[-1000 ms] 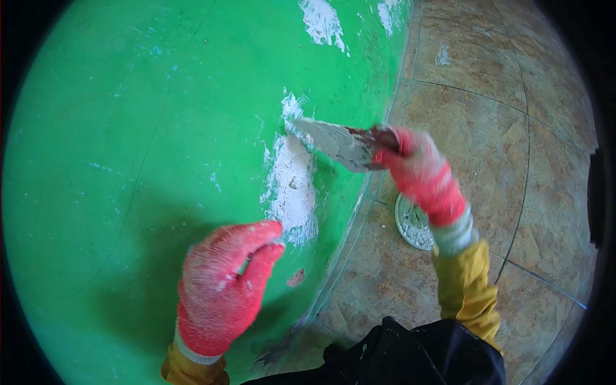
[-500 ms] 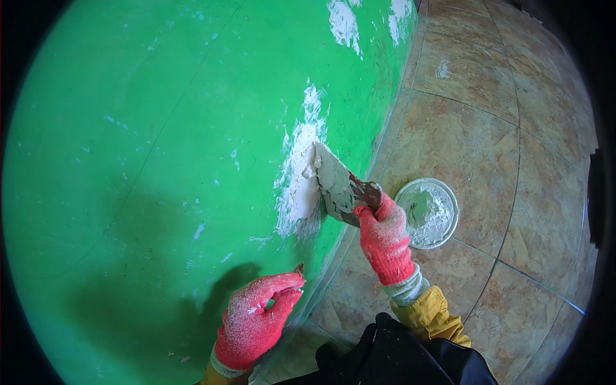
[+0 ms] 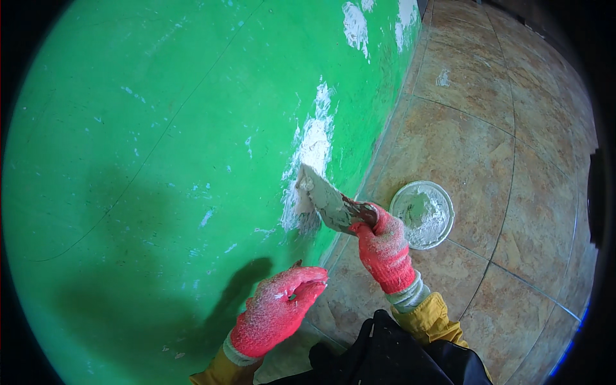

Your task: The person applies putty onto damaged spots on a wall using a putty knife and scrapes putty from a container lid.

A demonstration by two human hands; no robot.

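Observation:
My right hand (image 3: 384, 247), in a pink glove, is closed around the handle of a wide putty knife (image 3: 327, 205). Its putty-smeared blade lies at the lower part of a long white patch (image 3: 315, 146) on the green wall (image 3: 160, 90). My left hand (image 3: 276, 308), gloved in pink too, is low beside the wall, fingers curled and pressed together; whether they hold anything is hidden. A round white tub (image 3: 421, 215) of pale putty stands on the floor, just right of the knife.
Brown floor tiles (image 3: 468, 147) cover the right side, meeting the wall along a diagonal edge. More white patches (image 3: 356, 31) are higher on the wall. My dark clothing (image 3: 378, 359) fills the bottom centre.
The knife has come down along the patch and its blade has turned. My right hand has dropped, uncovering the tub; my left hand has moved down and right.

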